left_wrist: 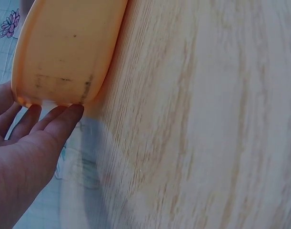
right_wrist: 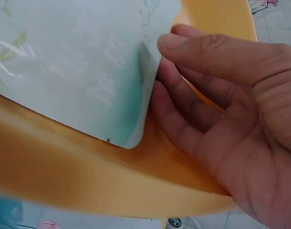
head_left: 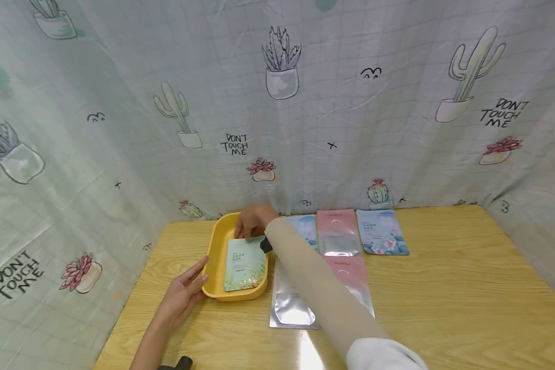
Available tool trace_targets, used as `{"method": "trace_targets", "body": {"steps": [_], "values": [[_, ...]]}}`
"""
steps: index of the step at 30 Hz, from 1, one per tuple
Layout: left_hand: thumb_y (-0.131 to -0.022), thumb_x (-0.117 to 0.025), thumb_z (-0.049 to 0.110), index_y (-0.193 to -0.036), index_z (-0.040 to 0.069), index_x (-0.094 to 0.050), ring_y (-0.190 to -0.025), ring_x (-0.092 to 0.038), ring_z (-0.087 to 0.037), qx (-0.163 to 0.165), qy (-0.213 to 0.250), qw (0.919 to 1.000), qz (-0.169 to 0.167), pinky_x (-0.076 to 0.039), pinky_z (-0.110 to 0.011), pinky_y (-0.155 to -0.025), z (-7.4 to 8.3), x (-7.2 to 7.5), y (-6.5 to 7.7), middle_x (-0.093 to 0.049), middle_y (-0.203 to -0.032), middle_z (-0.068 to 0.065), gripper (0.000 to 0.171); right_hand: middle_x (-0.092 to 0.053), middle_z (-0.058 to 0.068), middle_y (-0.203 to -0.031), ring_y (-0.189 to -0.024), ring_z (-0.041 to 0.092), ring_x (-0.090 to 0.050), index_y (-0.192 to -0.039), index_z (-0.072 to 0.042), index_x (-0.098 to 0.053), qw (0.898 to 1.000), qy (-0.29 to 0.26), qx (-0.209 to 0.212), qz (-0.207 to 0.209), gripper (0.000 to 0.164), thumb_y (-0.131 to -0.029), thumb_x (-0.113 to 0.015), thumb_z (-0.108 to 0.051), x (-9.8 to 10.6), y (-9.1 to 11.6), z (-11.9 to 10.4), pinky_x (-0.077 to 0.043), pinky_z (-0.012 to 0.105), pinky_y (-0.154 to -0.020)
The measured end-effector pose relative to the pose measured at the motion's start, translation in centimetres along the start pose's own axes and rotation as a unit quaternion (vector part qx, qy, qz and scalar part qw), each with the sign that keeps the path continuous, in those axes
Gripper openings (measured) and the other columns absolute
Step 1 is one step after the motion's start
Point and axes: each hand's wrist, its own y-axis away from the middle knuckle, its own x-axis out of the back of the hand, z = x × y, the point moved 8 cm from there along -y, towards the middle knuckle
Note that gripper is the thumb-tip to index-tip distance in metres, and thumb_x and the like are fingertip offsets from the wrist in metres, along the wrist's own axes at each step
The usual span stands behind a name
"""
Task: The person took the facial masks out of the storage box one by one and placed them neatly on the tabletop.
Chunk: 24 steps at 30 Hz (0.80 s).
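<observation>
A yellow plastic basket (head_left: 217,257) stands on the wooden table, a pale green sheet-mask packet (head_left: 242,270) lying inside it. My right hand (head_left: 255,221) reaches over the basket's far end and pinches the packet's edge between thumb and fingers. The right wrist view shows that grip on the packet (right_wrist: 88,62) close up, above the basket wall (right_wrist: 88,176). Along the basket's left side rests my left hand (head_left: 182,295), thumb and fingertips touching its outer wall. In the left wrist view the fairly straight fingers of the left hand (left_wrist: 31,148) meet the basket (left_wrist: 64,57).
Right of the basket lie pink packets (head_left: 336,226), a silver packet (head_left: 293,311) and blue floral packets (head_left: 383,231), partly covered by my right forearm. A printed curtain (head_left: 324,118) hangs behind the table (head_left: 444,288).
</observation>
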Motion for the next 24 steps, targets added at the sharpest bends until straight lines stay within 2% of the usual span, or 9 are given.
{"method": "trace_targets", "body": {"steps": [6,14,19,24], "values": [[-0.105,-0.057,0.010,-0.162,0.009,-0.026,-0.127,-0.055,-0.009,0.006,0.016,0.9998,0.006,-0.052,-0.030,-0.100,-0.1,-0.3,0.0,-0.009,-0.170,-0.008,0.065,-0.068,0.006,-0.122,-0.100,0.013,-0.057,-0.132,-0.005,-0.068,0.992,-0.111,-0.029,-0.052,0.039,-0.094,-0.067,0.007,-0.4,0.3,0.5,-0.051,0.028,-0.097],[-0.105,-0.057,0.011,-0.162,0.009,-0.026,-0.136,-0.048,-0.015,0.009,0.008,0.9999,0.001,-0.049,-0.031,-0.104,0.0,-0.4,-0.1,-0.007,-0.170,-0.009,0.065,-0.075,0.005,-0.113,-0.102,0.016,-0.063,-0.121,-0.002,-0.074,0.987,-0.131,-0.006,-0.098,0.029,-0.092,-0.071,0.004,-1.0,0.2,0.2,-0.054,0.028,-0.095],[-0.105,-0.057,0.010,-0.162,0.008,-0.026,-0.134,-0.050,-0.015,0.003,0.008,1.0000,-0.002,-0.050,-0.031,-0.102,0.0,-0.2,-0.1,-0.006,-0.170,-0.009,0.065,-0.072,0.008,-0.110,-0.096,0.018,-0.060,-0.121,0.003,-0.071,0.980,-0.171,0.014,-0.096,0.028,-0.094,-0.067,0.006,-1.3,0.0,0.0,-0.054,0.034,-0.096],[-0.105,-0.057,0.010,-0.162,0.007,-0.025,-0.129,-0.052,-0.008,-0.002,0.004,1.0000,-0.008,-0.050,-0.031,-0.102,0.2,-0.4,-0.1,-0.007,-0.170,-0.011,0.066,-0.067,0.006,-0.108,-0.093,0.019,-0.058,-0.121,0.000,-0.068,0.977,-0.199,0.029,-0.068,0.023,-0.099,-0.062,0.002,-0.8,-0.1,-0.1,-0.055,0.031,-0.085]]}}
